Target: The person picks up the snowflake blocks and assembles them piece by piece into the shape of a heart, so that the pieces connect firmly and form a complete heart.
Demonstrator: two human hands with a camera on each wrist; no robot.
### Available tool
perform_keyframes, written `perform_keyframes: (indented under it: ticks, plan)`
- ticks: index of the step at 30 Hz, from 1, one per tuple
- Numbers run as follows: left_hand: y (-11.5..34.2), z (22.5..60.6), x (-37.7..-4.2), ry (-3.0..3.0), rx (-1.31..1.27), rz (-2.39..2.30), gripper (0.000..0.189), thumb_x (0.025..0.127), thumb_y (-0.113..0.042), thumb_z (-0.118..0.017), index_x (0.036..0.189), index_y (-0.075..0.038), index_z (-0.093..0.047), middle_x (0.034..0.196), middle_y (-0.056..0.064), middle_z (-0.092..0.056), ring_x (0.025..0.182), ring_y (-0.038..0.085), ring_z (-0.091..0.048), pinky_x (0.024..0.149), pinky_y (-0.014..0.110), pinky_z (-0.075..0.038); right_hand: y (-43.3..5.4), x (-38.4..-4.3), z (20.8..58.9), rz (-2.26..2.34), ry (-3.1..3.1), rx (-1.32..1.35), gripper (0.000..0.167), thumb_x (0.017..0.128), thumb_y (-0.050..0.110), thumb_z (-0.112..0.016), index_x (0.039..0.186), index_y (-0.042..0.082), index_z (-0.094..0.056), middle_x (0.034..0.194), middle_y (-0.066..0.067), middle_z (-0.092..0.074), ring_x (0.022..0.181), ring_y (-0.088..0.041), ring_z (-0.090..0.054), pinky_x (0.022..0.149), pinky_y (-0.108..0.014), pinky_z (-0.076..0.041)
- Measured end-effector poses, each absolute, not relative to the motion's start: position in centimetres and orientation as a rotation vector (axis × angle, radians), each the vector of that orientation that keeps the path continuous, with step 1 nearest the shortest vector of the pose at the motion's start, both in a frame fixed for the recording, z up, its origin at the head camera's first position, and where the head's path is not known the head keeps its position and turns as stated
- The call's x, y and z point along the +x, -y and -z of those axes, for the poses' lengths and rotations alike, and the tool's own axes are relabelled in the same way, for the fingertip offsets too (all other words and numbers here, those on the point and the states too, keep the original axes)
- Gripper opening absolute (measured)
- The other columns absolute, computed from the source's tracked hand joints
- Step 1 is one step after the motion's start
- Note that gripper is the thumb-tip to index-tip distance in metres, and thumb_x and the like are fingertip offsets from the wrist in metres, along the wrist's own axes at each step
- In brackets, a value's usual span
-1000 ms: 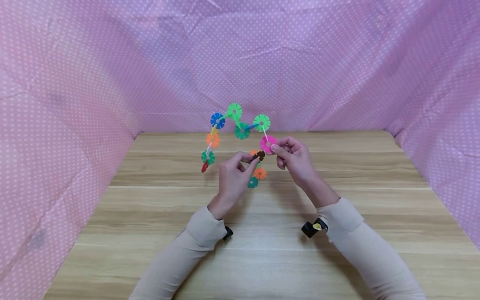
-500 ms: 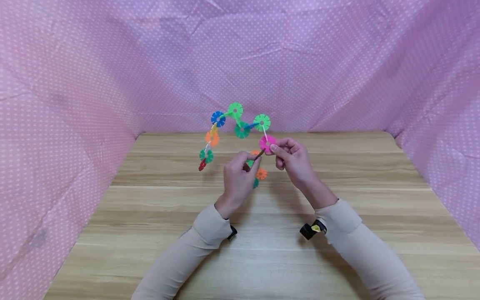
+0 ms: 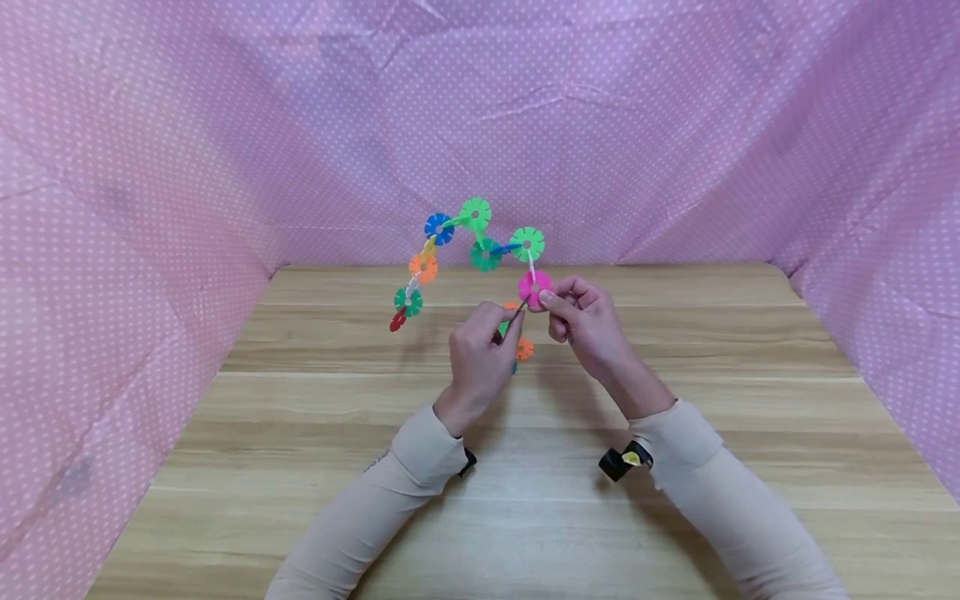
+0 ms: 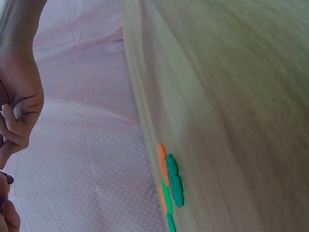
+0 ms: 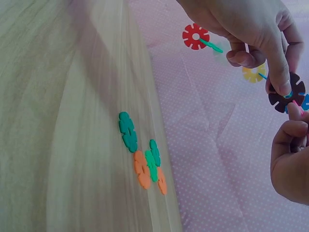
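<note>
My left hand (image 3: 480, 358) pinches a brown notched plastic disc (image 3: 521, 307) between thumb and fingertips. It is turned edge-on in the head view, right at the lower rim of a pink disc (image 3: 533, 287). My right hand (image 3: 588, 325) grips that pink disc by its right side. From it a chain of slotted discs rises in the air: a light green disc (image 3: 528, 244), then teal, a second light green, blue (image 3: 438, 229) and orange, down to a red disc (image 3: 397, 319) at the free end. In the right wrist view the brown disc (image 5: 287, 94) shows its flat face.
Several loose orange and green discs lie on the wooden table, among them an orange disc (image 3: 525, 348) partly behind my left hand and a teal disc (image 5: 128, 132). Pink dotted cloth (image 3: 570, 150) hangs around the table. A black wrist camera (image 3: 618, 462) sits at my right sleeve.
My left hand has moved slightly right toward the pink disc, and the brown disc has turned from face-on to edge-on. The chain's free end has swung up and left.
</note>
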State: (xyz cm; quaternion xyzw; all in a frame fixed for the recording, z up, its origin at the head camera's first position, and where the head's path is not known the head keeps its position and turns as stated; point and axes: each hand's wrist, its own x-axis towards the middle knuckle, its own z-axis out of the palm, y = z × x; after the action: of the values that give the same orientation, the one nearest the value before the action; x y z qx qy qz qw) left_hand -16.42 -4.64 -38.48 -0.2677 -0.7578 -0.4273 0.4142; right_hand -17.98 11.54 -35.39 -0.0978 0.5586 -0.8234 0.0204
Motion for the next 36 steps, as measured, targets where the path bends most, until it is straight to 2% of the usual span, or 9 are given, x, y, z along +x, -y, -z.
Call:
perform_keyframes:
  ticks: [14,22,29,36]
  plan:
    - [4.7,38.9,-16.5,1.877,-0.690,1.097,0.009,0.090,0.001,-0.073,0.082,0.000,-0.070,0.070,0.007,-0.062,0.052,0.012,-0.047,0.047,0.022,-0.041,-11.8,-18.1,35.6,2.475,-1.781,-0.351,0.014,0.101,-0.002,-0.057,0.090,0.006,-0.059,0.079,-0.003,-0.073,0.049,-0.008,-0.040,0.048,-0.021,-0.033]
    - [4.9,38.7,-16.7,1.981,-0.723,1.061,0.010,0.090,-0.009,-0.077,0.090,-0.002,-0.071,0.076,0.005,-0.065,0.055,0.011,-0.048,0.049,0.020,-0.041,-12.5,-18.4,35.5,2.489,-1.803,-0.337,0.015,0.099,-0.004,-0.058,0.089,0.007,-0.062,0.079,-0.004,-0.073,0.049,-0.009,-0.041,0.049,-0.021,-0.034]
    - [5.6,38.7,-16.6,2.074,-0.750,1.059,0.019,0.085,-0.011,-0.083,0.097,-0.003,-0.072,0.091,0.006,-0.072,0.057,0.009,-0.050,0.052,0.019,-0.044,-12.9,-18.4,35.8,2.475,-1.818,-0.371,0.015,0.099,-0.003,-0.059,0.090,0.008,-0.064,0.081,-0.003,-0.072,0.051,-0.009,-0.044,0.049,-0.020,-0.036]
    - [6.9,39.0,-16.4,2.311,-0.746,1.183,0.018,0.086,-0.016,-0.082,0.095,-0.005,-0.072,0.087,0.002,-0.071,0.060,0.011,-0.055,0.056,0.023,-0.048,-13.5,-18.7,35.7,2.475,-1.843,-0.378,0.006,0.098,0.004,-0.065,0.093,0.006,-0.063,0.083,-0.004,-0.073,0.052,-0.008,-0.045,0.050,-0.019,-0.037]
